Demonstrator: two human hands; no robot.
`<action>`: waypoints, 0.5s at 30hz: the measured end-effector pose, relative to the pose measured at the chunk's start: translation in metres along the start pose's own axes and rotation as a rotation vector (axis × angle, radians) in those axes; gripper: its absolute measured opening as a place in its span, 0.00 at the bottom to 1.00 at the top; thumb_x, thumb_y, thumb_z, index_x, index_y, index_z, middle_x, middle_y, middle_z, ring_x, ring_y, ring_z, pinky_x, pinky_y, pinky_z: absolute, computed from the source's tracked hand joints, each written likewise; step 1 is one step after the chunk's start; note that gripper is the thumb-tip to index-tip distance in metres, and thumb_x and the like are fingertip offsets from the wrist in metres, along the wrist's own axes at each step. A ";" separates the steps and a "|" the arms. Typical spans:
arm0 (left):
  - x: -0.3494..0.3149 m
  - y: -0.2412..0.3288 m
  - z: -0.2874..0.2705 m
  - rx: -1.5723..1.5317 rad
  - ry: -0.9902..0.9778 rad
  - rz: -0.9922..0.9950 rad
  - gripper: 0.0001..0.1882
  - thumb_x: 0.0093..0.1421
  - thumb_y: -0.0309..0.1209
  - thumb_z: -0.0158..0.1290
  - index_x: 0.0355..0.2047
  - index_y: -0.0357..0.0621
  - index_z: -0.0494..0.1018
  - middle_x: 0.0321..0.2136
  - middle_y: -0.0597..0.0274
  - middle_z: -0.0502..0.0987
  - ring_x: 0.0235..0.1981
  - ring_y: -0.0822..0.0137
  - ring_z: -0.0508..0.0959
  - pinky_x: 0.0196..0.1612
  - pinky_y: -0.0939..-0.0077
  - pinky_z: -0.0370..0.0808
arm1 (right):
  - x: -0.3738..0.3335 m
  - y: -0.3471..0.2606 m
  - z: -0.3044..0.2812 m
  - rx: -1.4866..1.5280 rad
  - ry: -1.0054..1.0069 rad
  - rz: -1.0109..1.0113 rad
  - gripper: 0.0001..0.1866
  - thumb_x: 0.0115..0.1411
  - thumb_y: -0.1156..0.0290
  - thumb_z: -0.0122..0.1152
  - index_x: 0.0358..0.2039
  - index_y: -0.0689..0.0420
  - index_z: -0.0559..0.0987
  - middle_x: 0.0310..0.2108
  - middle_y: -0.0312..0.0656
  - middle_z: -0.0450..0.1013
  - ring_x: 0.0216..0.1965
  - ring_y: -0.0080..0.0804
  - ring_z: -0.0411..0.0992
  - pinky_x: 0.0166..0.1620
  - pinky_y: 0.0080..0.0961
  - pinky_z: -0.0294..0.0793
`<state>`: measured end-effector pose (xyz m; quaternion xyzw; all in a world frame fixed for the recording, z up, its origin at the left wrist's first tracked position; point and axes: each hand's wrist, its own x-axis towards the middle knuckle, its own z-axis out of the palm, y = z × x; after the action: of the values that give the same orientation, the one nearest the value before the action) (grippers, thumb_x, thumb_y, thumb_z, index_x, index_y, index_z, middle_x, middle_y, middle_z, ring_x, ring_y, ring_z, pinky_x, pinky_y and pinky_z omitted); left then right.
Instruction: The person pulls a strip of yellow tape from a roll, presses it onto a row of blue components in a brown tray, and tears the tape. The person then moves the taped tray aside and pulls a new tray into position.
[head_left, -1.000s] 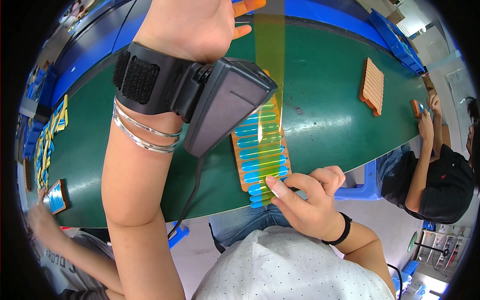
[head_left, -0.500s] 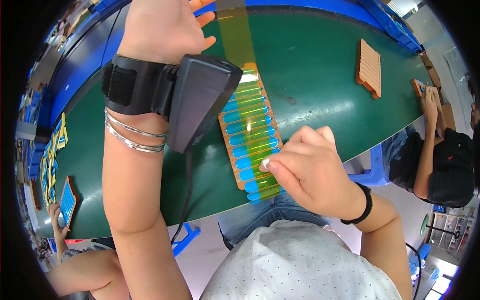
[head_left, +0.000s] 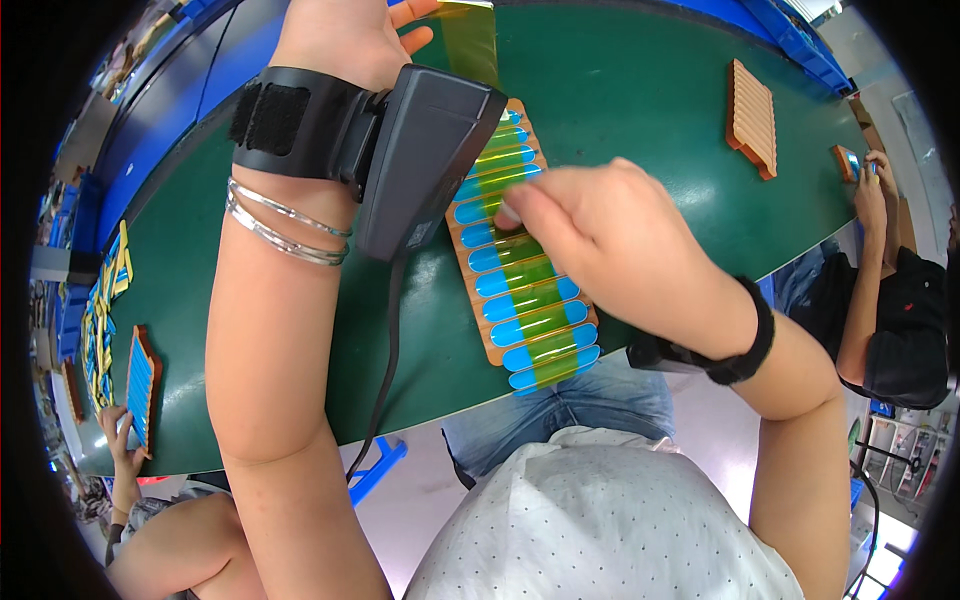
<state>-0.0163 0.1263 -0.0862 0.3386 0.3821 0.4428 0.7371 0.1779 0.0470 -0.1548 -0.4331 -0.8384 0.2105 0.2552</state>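
An orange ridged tray [head_left: 494, 350] lies before me on the green table, with several blue round-ended strips [head_left: 507, 308] side by side across it. A see-through yellow tape [head_left: 540, 320] runs lengthwise over the strips. Its far end [head_left: 470, 40] rises off the tray toward my left hand [head_left: 345, 40], which the upper edge cuts off; the visible fingertips are at the tape's edge, and the thumb is hidden. My right hand [head_left: 630, 235] is curled closed, its slightly blurred thumb pressing on the tape near the tray's middle.
A black box [head_left: 430, 160] with a cable is strapped to my left wrist. Another orange tray [head_left: 752, 118] lies at the right. At the left are a tray of blue strips [head_left: 143, 385], a co-worker's hand [head_left: 122, 440] and a yellow-blue pile [head_left: 100, 330]. Another person's hands [head_left: 873, 190] work at far right.
My right hand has slid along the tape from the tray's near end to about its middle. The tape now lies flat over the near strips. My left hand has shifted slightly up and right.
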 end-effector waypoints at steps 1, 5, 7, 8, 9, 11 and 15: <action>0.005 -0.005 0.002 0.001 -0.002 -0.002 0.38 0.69 0.60 0.22 0.54 0.49 0.73 0.52 0.59 0.68 0.54 0.62 0.62 0.63 0.52 0.50 | 0.008 0.001 -0.001 0.023 0.001 0.020 0.20 0.64 0.63 0.49 0.20 0.60 0.79 0.22 0.53 0.75 0.28 0.55 0.74 0.37 0.50 0.72; 0.022 -0.020 0.015 0.041 0.446 0.039 0.40 0.69 0.61 0.22 0.53 0.44 0.73 0.61 0.51 0.62 0.64 0.55 0.54 0.67 0.50 0.43 | 0.046 0.009 0.000 0.020 -0.088 0.197 0.20 0.62 0.61 0.48 0.24 0.58 0.84 0.25 0.55 0.77 0.31 0.54 0.76 0.41 0.46 0.76; 0.031 -0.016 0.009 -0.025 0.535 -0.057 0.41 0.68 0.61 0.21 0.51 0.40 0.73 0.67 0.45 0.56 0.71 0.52 0.44 0.70 0.51 0.36 | 0.062 0.012 0.001 -0.031 -0.065 0.183 0.20 0.62 0.62 0.47 0.24 0.58 0.84 0.25 0.55 0.77 0.32 0.53 0.76 0.41 0.45 0.76; 0.032 -0.021 0.004 -0.026 0.533 -0.054 0.41 0.68 0.61 0.21 0.51 0.40 0.73 0.67 0.45 0.56 0.71 0.52 0.44 0.70 0.51 0.36 | 0.069 0.016 0.000 -0.084 -0.044 0.175 0.20 0.62 0.62 0.47 0.25 0.59 0.84 0.26 0.54 0.77 0.32 0.52 0.77 0.41 0.44 0.76; 0.032 -0.028 -0.001 0.012 0.474 -0.039 0.41 0.68 0.62 0.22 0.51 0.40 0.73 0.66 0.44 0.56 0.70 0.52 0.46 0.70 0.52 0.37 | 0.074 0.020 -0.002 -0.087 -0.038 0.170 0.20 0.62 0.62 0.47 0.25 0.59 0.84 0.26 0.54 0.77 0.32 0.52 0.77 0.41 0.44 0.76; 0.033 -0.032 -0.007 0.024 0.394 -0.022 0.42 0.68 0.63 0.24 0.50 0.40 0.74 0.67 0.46 0.55 0.69 0.54 0.50 0.69 0.52 0.40 | 0.082 0.027 -0.004 0.004 -0.033 0.184 0.21 0.63 0.61 0.47 0.26 0.59 0.84 0.26 0.53 0.77 0.33 0.48 0.77 0.41 0.39 0.76; 0.013 -0.015 -0.013 -0.155 0.032 -0.034 0.41 0.67 0.64 0.26 0.47 0.39 0.75 0.63 0.51 0.62 0.65 0.55 0.55 0.67 0.52 0.43 | 0.074 0.048 -0.036 0.288 0.091 0.313 0.20 0.63 0.58 0.49 0.34 0.60 0.84 0.22 0.39 0.74 0.26 0.29 0.72 0.34 0.28 0.71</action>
<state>-0.0173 0.1347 -0.1087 0.2670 0.3643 0.4637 0.7622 0.1931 0.1390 -0.1361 -0.5261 -0.7100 0.3452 0.3161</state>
